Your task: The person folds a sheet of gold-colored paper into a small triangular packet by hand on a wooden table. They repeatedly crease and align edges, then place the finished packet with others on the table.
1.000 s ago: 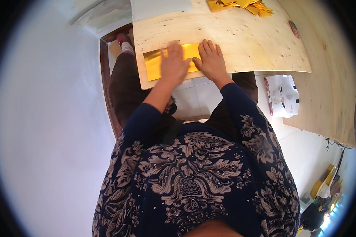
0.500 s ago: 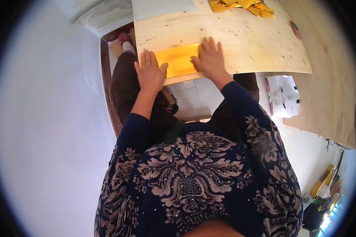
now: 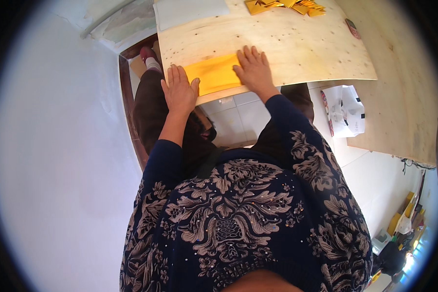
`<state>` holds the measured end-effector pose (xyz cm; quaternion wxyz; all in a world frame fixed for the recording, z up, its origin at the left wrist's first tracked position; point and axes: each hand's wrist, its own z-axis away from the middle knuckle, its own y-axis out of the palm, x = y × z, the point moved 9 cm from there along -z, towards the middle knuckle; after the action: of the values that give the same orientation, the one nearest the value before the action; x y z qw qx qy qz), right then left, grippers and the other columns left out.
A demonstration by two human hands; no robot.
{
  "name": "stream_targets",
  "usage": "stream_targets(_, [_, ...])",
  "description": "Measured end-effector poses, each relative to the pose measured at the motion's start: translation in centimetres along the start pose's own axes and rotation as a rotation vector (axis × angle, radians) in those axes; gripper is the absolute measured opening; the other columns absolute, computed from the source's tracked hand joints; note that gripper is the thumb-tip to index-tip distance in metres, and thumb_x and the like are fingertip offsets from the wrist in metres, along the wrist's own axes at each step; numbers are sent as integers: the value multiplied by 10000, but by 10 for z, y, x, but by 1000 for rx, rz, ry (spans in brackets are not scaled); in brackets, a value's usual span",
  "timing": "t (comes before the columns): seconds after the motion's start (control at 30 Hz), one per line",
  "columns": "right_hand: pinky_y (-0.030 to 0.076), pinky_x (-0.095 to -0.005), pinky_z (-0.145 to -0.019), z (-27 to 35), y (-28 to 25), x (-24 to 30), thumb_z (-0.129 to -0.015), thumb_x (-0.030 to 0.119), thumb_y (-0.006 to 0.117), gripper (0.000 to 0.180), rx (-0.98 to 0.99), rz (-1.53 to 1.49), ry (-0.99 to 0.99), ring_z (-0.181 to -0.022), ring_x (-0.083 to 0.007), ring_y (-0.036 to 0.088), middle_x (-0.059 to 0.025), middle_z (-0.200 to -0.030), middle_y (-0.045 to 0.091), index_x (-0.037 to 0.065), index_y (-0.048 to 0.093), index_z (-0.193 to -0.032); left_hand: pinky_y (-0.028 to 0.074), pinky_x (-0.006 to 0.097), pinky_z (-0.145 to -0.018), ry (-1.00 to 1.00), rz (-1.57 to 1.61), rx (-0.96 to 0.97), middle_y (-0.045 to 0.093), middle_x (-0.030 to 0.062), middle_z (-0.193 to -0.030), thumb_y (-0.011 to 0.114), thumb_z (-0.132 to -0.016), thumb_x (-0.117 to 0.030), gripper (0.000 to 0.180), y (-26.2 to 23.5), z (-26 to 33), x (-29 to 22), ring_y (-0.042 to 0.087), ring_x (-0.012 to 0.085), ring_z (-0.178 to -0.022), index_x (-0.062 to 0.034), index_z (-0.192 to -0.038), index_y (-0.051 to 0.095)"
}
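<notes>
A sheet of shiny golden-yellow paper lies flat along the near edge of a light wooden table. My left hand rests on its left end, palm down, with the fingers stretched out and the thumb apart. On the right end lies my right hand, its fingers spread and pointing away from me. Both hands press the paper against the wood, and neither grips it. Whether the paper is folded underneath cannot be seen.
At the far edge is a heap of folded golden paper pieces. A pale grey sheet lies at the far left. Near the right edge sits a small dark red object. A white printed bag stands below the table, beside a wooden panel.
The view has shifted slightly, so the table sits a little further left and higher. Both hands stay flat on the ends of the paper.
</notes>
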<state>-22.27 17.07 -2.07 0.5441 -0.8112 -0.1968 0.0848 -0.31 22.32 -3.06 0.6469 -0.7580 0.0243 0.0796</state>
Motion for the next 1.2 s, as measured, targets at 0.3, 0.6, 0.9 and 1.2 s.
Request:
stream_targets(0.3, [208, -563, -1134, 10, 5, -4, -965, 465, 452, 588, 46, 65, 34, -1407, -376, 296, -155, -1497, 382, 77, 454, -1407, 96, 521, -1179, 5, 28, 12, 222, 162, -1586, 438, -960, -493, 740, 4, -2, 5, 159, 289, -1480, 1, -1491, 289])
stream_targets(0.6, [224, -567, -1118, 11, 6, 0, -953, 448, 471, 586, 79, 133, -24, -1395, -380, 308, -162, -1485, 391, 71, 457, -1402, 112, 520, -1176, 23, 17, 32, 249, 162, -1575, 447, -962, -490, 713, -5, 1, 6, 177, 292, -1476, -9, -1473, 325])
stream_targets(0.9, [311, -553, -1050, 16, -18, 14, -938, 414, 519, 511, -27, 38, 24, -1317, -384, 409, -180, -1394, 493, 65, 565, -1309, 134, 524, -1170, 348, 131, 27, 328, 154, -1539, 475, -957, -435, 651, -3, -22, -97, 251, 293, -1448, -35, -1458, 360])
stream_targets(1.2, [508, -425, -767, 23, -64, -67, -915, 329, 538, 298, -78, -445, 366, -926, -333, 649, -142, -1014, 683, 106, 705, -1021, 123, 448, -1190, 413, 120, 96, 267, 126, -1577, 463, -961, -440, 663, 6, -17, -73, 229, 281, -1462, -61, -1488, 329])
